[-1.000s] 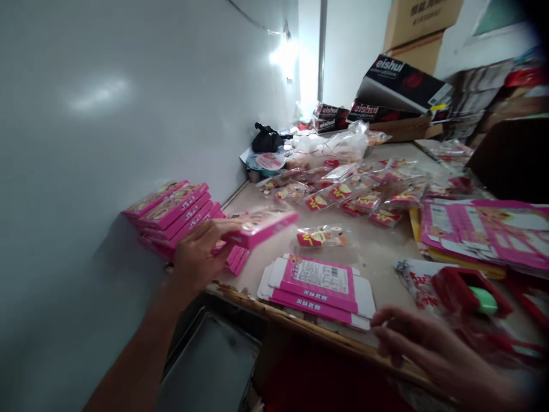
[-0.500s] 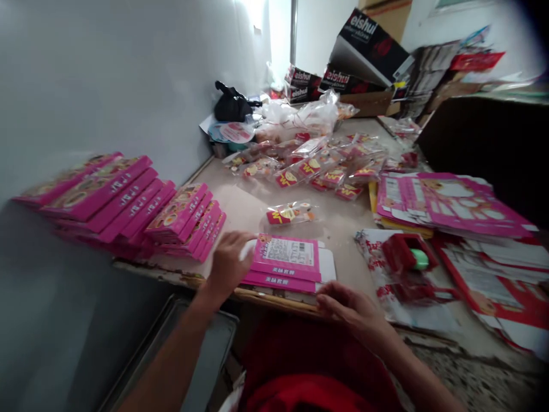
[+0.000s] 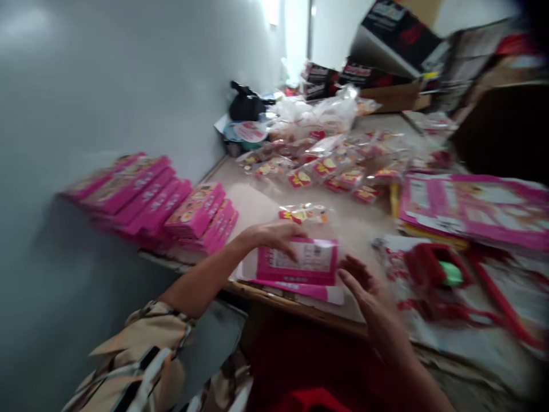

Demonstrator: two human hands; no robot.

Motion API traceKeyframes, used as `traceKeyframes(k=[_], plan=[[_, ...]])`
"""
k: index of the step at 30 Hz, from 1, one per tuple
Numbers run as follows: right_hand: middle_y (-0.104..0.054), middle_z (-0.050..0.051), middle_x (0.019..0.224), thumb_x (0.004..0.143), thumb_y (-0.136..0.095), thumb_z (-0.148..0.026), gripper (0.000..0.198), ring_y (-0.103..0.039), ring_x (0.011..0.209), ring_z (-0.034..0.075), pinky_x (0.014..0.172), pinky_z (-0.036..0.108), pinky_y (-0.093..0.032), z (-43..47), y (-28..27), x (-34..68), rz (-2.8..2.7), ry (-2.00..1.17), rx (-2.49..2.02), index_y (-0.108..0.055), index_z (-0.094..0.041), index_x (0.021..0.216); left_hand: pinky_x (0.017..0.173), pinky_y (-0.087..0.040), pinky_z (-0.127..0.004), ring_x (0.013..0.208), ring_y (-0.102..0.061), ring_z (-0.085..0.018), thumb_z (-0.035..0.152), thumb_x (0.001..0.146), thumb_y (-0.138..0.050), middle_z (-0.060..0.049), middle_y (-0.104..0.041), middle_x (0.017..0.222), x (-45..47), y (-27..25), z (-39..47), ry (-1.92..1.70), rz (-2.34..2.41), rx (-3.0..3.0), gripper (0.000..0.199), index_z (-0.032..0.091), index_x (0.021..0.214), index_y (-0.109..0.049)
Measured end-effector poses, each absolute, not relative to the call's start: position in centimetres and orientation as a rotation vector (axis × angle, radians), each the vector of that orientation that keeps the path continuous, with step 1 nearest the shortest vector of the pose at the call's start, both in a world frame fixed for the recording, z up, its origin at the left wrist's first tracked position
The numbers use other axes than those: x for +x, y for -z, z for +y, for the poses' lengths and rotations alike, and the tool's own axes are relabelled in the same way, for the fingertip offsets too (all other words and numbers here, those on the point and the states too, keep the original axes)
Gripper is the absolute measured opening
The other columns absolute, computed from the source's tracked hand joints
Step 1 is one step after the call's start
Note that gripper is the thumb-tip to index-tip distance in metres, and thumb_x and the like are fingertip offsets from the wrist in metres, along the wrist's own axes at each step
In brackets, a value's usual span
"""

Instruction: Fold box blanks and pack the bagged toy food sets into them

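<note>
Cluttered table [image 3: 343,229]: left hand [image 3: 274,236] pinches top flat carton [image 3: 302,262]; right hand [image 3: 364,286] open, fingers spread, just beside its edge.

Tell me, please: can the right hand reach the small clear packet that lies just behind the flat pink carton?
Probably yes. The right hand is at the right edge of the flat pink carton, and the clear packet lies just beyond it on the table, nothing between. The picture is blurred, though.

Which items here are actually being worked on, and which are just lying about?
In hand: left hand and right hand on the flat pink carton; single snack packet just beyond.

Lying about: finished pink boxes, red tape dispenser, black bag.
</note>
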State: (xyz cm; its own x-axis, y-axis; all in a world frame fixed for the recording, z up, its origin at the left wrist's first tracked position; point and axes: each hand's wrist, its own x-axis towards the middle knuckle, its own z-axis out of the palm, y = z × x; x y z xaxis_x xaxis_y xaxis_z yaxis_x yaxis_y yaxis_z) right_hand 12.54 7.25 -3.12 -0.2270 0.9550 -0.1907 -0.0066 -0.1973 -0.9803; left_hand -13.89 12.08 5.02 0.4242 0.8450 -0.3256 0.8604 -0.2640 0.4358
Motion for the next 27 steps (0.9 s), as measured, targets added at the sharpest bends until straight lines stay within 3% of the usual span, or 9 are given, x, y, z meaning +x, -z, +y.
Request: traceKeyframes(k=[4, 7, 10, 13, 15, 20, 24, 27], plan=[[-0.068, 0.015, 0.123, 0.07, -0.085, -0.058, 0.088, -0.069, 0.109, 0.031, 0.093, 0.045, -0.057, 5.4, 3.9, 11.2, -1.309, -1.292, -1.196, -0.049, -0.019, 0.14, 0.074, -0.048, -0.026, 0.084, -0.065, -0.02, 0.023, 0.074, -0.083, 0.001, -0.072, 0.088, -13.1, -7.4, 10.7, -0.18, 0.949, 2.028, 0.025, 0.018, 0.097, -0.073], [-0.074, 0.012, 0.104, 0.074, -0.077, -0.064, 0.062, -0.07, 0.097, 0.033, 0.084, 0.042, -0.059, 3.2, 5.1, 11.6, -1.463, -1.103, -1.364, -0.064, -0.019, 0.114, 0.067, -0.044, -0.026, 0.075, -0.06, -0.017, 0.015, 0.078, -0.073, 0.002, -0.065, 0.076, -12.2, -6.8, 8.3, -0.24, 0.94, 2.099, 0.008, 0.019, 0.083, -0.067], [-0.078, 0.011, 0.084, 0.076, -0.073, -0.067, 0.049, -0.072, 0.086, 0.036, 0.073, 0.04, -0.059, 3.5, 5.1, 13.1, -1.751, -1.236, -1.467, -0.075, -0.02, 0.09, 0.064, -0.04, -0.027, 0.07, -0.057, -0.017, 0.013, 0.079, -0.071, 0.002, -0.064, 0.075, -11.7, -6.0, 5.9, -0.218, 0.99, 2.168, 0.011, 0.021, 0.083, -0.064], [-0.081, 0.01, 0.095, 0.072, -0.078, -0.063, 0.049, -0.074, 0.094, 0.038, 0.077, 0.04, -0.06, 6.3, 3.5, 14.3, -1.934, -1.584, -1.184, -0.081, -0.021, 0.096, 0.065, -0.04, -0.028, 0.073, -0.061, -0.019, 0.024, 0.091, -0.065, -0.002, -0.071, 0.085, -11.8, -5.8, 4.8, -0.164, 1.163, 2.204, 0.01, 0.025, 0.1, -0.07], [-0.081, 0.01, 0.102, 0.071, -0.081, -0.06, 0.049, -0.073, 0.101, 0.038, 0.085, 0.041, -0.06, 8.1, 2.3, 14.8, -2.029, -1.709, -1.061, -0.082, -0.02, 0.099, 0.069, -0.041, -0.028, 0.079, -0.065, -0.019, 0.024, 0.098, -0.056, -0.004, -0.075, 0.097, -12.1, -5.8, 4.5, -0.181, 1.163, 2.265, 0.02, 0.027, 0.109, -0.073], [-0.077, 0.008, 0.121, 0.071, -0.085, -0.055, 0.06, -0.069, 0.113, 0.036, 0.1, 0.05, -0.056, 8.4, 0.7, 13.9, -1.955, -2.044, -0.782, -0.077, -0.024, 0.122, 0.085, -0.043, -0.026, 0.1, -0.068, -0.021, 0.028, 0.1, -0.058, -0.005, -0.076, 0.118, -13.0, -5.0, 4.0, -0.323, 1.246, 2.259, 0.025, 0.031, 0.12, -0.073], [-0.075, 0.003, 0.126, 0.08, -0.079, -0.056, 0.047, -0.066, 0.121, 0.037, 0.109, 0.055, -0.049, 7.3, 1.6, 11.5, -1.781, -2.036, -0.902, -0.078, -0.031, 0.12, 0.08, -0.042, -0.03, 0.094, -0.069, -0.025, 0.038, 0.104, -0.048, -0.007, -0.077, 0.111, -12.6, -4.0, 3.8, -0.118, 1.347, 2.312, 0.032, 0.03, 0.127, -0.069], [-0.077, 0.005, 0.12, 0.082, -0.076, -0.057, 0.044, -0.069, 0.115, 0.036, 0.106, 0.054, -0.051, 6.5, 3.4, 10.2, -1.631, -1.964, -1.028, -0.079, -0.028, 0.115, 0.074, -0.04, -0.032, 0.083, -0.068, -0.025, 0.047, 0.105, -0.043, -0.008, -0.077, 0.095, -11.5, -3.5, 4.1, -0.068, 1.49, 2.257, 0.039, 0.026, 0.112, -0.075]])
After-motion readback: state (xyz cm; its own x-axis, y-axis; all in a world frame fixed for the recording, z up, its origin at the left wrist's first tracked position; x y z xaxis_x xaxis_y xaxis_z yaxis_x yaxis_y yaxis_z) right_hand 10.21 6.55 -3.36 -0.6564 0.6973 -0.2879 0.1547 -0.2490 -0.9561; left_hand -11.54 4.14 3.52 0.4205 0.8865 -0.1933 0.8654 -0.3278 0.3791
